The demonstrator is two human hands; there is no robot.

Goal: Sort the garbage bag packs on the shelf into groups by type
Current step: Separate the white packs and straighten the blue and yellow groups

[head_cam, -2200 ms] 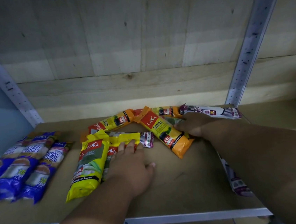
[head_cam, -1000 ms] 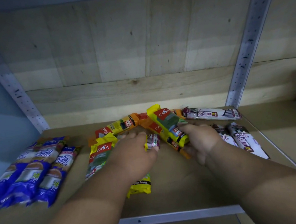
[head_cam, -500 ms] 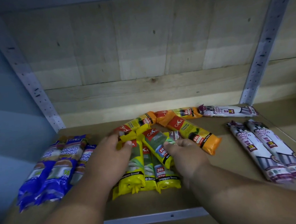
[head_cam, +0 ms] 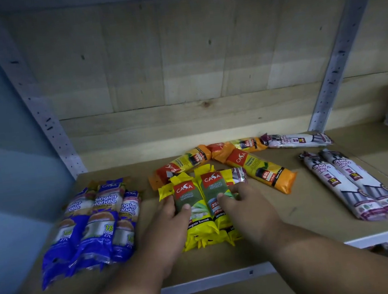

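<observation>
Several yellow garbage bag packs point(head_cam: 198, 227) lie side by side in the middle of the wooden shelf point(head_cam: 303, 219). My left hand point(head_cam: 170, 223) grips the leftmost yellow pack, thumb across its front. My right hand point(head_cam: 245, 211) holds the right side of the yellow group, fingers on a pack's label. Three blue singlet-handle packs point(head_cam: 95, 224) lie together at the left. Orange packs point(head_cam: 260, 171) lie loosely behind the yellow ones. Two white-and-purple drawstring packs point(head_cam: 350, 185) lie together at the right, and a third point(head_cam: 297, 140) lies crosswise at the back.
Grey perforated metal uprights stand at the back left point(head_cam: 49, 128) and back right point(head_cam: 333, 70) against a plank back wall. The shelf's white front rail point(head_cam: 226, 278) runs below my wrists. Bare board shows between the orange and drawstring packs.
My right hand carried a yellow pack from the orange pile over to the yellow group. Both hands now press the yellow packs together side by side. The view has shifted left.
</observation>
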